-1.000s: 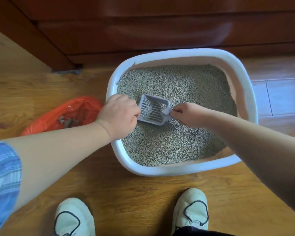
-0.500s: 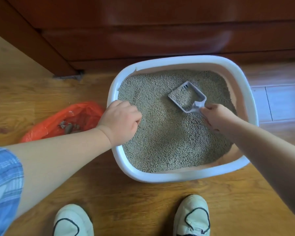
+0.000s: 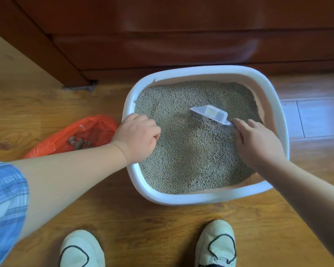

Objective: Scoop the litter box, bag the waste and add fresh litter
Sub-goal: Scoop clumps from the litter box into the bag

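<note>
R hand [image 3: 256, 143] grips scoop [image 3: 210, 112] handle, scoop dug in litter [image 3: 191, 155] just ahead. L hand [image 3: 137, 137] curled over litter box [image 3: 201, 199] rim; orange bag [image 3: 98, 128] w/ clumps [image 3: 78, 143] just left of it; cabinet [image 3: 162, 35] beyond.

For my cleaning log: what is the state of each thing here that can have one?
White plastic litter box: filled with grey litter.
Pale grey plastic scoop: tilted, edge in the litter.
Orange plastic bag: open, clumps inside.
Left hand: grips the box rim.
Right hand: holds the scoop handle.
</note>
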The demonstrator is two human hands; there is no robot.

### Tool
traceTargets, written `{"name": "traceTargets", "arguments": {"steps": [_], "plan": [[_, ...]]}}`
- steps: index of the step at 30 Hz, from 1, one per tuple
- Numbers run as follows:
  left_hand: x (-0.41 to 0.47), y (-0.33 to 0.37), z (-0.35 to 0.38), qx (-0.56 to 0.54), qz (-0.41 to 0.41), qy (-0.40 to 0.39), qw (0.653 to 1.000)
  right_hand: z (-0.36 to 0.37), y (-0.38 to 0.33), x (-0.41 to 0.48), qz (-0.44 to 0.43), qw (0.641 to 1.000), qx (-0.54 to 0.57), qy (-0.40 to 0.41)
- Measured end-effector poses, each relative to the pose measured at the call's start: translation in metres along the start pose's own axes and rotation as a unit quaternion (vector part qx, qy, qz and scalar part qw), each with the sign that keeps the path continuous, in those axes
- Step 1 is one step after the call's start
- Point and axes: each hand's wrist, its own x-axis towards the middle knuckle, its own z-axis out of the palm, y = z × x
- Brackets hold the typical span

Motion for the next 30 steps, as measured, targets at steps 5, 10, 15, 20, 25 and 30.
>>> {"name": "traceTargets", "arguments": {"steps": [5,10,15,20,25,30], "plan": [[0.000,0.001,-0.001,0.002,-0.011,-0.041,0.999,0.005,-0.010,-0.003,-0.021,1.000,0.003,0.021],[0.001,0.003,-0.007,-0.079,-0.065,-0.007,0.995,0.007,-0.018,-0.006,-0.044,0.999,-0.002,0.019],[0.007,0.028,-0.030,-0.101,0.050,0.017,0.993,0.004,-0.030,-0.009,-0.069,0.997,0.032,0.007],[0.020,0.050,-0.024,-0.016,0.069,-0.131,0.989,-0.004,-0.036,-0.008,-0.041,0.997,0.066,-0.001],[0.035,0.058,-0.035,-0.032,0.092,-0.137,0.986,-0.016,-0.020,-0.021,0.004,0.994,0.104,-0.038],[0.088,0.097,-0.060,-0.056,0.113,-0.096,0.987,-0.038,0.007,-0.042,0.153,0.964,0.215,-0.015]]}}
